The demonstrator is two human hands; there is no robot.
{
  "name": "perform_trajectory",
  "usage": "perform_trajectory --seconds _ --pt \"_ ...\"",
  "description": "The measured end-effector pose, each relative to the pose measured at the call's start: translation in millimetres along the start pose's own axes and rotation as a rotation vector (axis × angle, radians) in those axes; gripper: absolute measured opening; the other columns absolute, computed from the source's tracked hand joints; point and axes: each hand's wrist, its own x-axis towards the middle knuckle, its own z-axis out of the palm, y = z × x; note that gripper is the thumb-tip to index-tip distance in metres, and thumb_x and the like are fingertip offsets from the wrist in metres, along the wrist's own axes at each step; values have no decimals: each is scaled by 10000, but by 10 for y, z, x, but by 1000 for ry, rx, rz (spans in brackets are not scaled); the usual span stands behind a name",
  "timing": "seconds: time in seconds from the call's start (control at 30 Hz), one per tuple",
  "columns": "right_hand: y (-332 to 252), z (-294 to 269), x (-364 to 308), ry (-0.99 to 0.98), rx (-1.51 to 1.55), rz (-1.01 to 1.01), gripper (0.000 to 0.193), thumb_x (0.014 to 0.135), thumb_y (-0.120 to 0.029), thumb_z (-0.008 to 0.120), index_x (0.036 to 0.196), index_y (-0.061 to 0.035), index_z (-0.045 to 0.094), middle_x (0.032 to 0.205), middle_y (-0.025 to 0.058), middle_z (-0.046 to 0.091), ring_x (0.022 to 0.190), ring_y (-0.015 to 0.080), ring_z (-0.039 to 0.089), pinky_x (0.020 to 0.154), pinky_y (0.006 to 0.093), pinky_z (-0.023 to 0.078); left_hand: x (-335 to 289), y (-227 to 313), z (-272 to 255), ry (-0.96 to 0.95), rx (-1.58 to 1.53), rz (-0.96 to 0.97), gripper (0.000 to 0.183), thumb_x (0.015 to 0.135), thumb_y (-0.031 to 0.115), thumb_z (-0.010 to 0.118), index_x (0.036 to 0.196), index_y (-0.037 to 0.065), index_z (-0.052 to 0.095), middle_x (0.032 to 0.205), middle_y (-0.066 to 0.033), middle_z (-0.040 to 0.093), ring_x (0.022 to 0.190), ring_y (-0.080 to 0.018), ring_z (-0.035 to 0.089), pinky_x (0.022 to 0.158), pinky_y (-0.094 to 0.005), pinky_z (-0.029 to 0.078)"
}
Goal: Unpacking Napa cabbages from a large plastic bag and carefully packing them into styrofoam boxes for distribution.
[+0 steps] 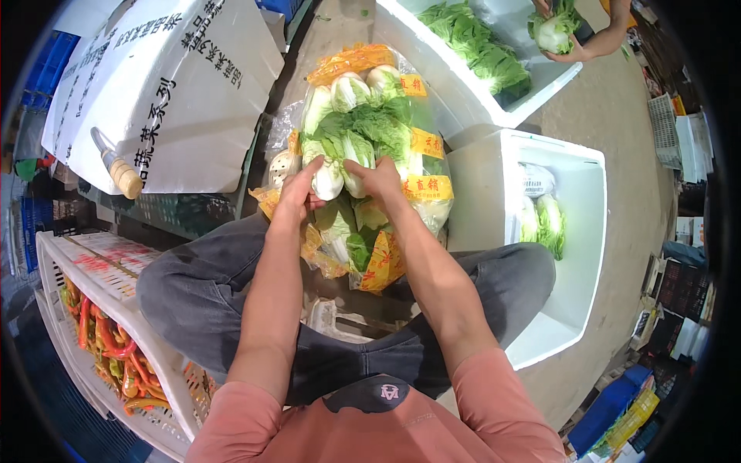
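Observation:
In front of me, a basket lined with a clear plastic bag (434, 212) with orange printed strips holds several napa cabbages (350, 92). My left hand (295, 191) curls round the white base of one napa cabbage (328, 179), its fingertips partly under it. Just right of it, my right hand (378, 181) is closed on another napa cabbage (356, 150), thumb side against its stem end; its other fingers are partly hidden. Loose green outer leaves (340, 224) lie below both hands, near an orange strip (383, 262).
A hook-shaped knife (123, 177) with a wooden handle rests on a white foam box (208, 100). Peppers fill a white crate (100, 262) at left. Right, foam boxes (594, 231) (494, 116) hold cabbages and leaves. Another person's hands (598, 46) hold a cabbage (554, 35).

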Motion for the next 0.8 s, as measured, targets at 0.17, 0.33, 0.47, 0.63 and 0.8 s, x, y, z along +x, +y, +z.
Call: perform_trajectory --seconds 0.17,0.33,0.47,0.63,0.8 --pt "-603 -343 -329 -263 154 60 555 731 -379 889 950 19 572 834 114 651 686 170 641 549 317 513 -409 256 -176 68 9 -8 640 758 597 766 1001 9 690 800 -110 657 682 -235 644 661 -368 573" --pt "-1017 -828 -640 -237 339 -139 555 716 -388 904 953 -2 584 817 61 626 684 161 627 542 314 486 -1305 857 -21 7 125 320 653 786 580 766 1062 -6 682 853 -62 683 694 -159 637 674 -314 560" --pt "-1363 -1598 -1120 -212 346 -487 635 653 -357 943 1038 -2 585 930 52 602 836 157 583 696 296 477 -2041 1067 230 -135 178 632 504 886 443 739 1094 -10 664 948 -70 688 764 -112 634 648 -237 512" --pt "-1319 -2771 -2058 -46 336 -790 748 695 -222 897 1313 -12 532 1068 75 621 978 172 572 846 340 496 -2834 1028 966 -414 139 866 490 855 131 796 1255 -46 573 1159 -122 669 1048 -202 643 933 -343 508" --pt "-479 -3897 -2765 180 247 -647 801 724 -219 877 1390 3 491 1266 125 620 1150 208 599 939 364 508 -3390 711 2132 -711 247 978 679 806 57 827 1355 -43 441 1236 -156 623 1121 -232 621 972 -351 499"
